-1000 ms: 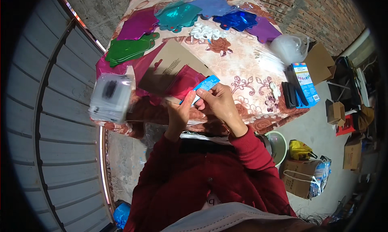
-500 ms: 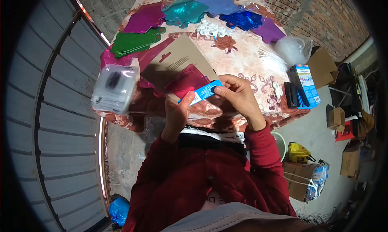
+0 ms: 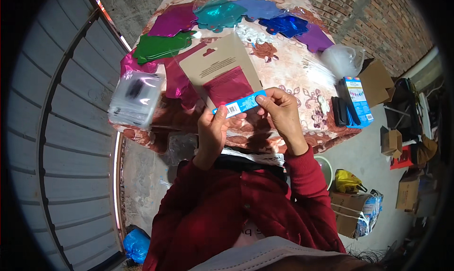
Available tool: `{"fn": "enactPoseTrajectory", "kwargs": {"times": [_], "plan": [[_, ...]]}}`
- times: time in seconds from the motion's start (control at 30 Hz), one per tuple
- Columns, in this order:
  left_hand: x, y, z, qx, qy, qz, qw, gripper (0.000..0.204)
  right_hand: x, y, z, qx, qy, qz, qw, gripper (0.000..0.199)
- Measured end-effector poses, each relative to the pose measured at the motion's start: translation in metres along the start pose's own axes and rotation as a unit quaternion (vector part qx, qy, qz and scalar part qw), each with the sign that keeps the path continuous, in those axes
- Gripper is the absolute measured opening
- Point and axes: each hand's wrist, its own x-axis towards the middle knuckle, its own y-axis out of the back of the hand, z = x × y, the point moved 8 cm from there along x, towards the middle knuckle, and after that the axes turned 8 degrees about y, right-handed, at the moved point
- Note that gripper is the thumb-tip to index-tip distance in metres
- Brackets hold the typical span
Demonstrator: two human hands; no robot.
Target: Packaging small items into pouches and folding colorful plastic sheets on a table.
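Over the table's near edge, both my hands hold a brown cardboard backing card [image 3: 195, 65] with a hang hole at its top. A folded dark pink foil sheet [image 3: 229, 86] lies against its lower half. Across the card's bottom runs a blue strip [image 3: 246, 104] with a barcode and small print. My left hand [image 3: 212, 131] pinches the strip's left end, thumb on top. At the right end, my right hand [image 3: 283, 115] grips it between thumb and fingers. Whether the strip is folded from the card itself, I cannot tell.
Foil balloon stacks in green [image 3: 163, 48], purple, teal and blue arc along the table's far side. Clear plastic bags [image 3: 135, 101] lie at left, white ribbon coils [image 3: 250, 34] beyond the card. At right are white sticks [image 3: 312, 70] and blue printed cards [image 3: 357, 101].
The card has tilted up and turned its back more fully toward me. The blue strip is now straighter, its barcode showing. Both hands keep their hold at its ends.
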Motion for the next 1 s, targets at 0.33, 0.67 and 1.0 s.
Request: {"fn": "enactPoseTrajectory", "kwargs": {"times": [0.33, 0.67, 1.0], "plan": [[0.001, 0.008, -0.016, -0.038, -0.011, 0.022, 0.999, 0.029, 0.001, 0.006, 0.006, 0.013, -0.007, 0.014, 1.000, 0.008], [-0.003, -0.002, -0.016, -0.043, -0.004, 0.021, 0.999, 0.031, 0.005, 0.016, 0.017, 0.042, -0.012, 0.027, 0.999, 0.008], [0.005, 0.015, -0.029, 0.038, 0.004, 0.026, 0.999, 0.033, 0.007, 0.018, 0.028, -0.006, -0.029, 0.017, 0.999, 0.012]]}}
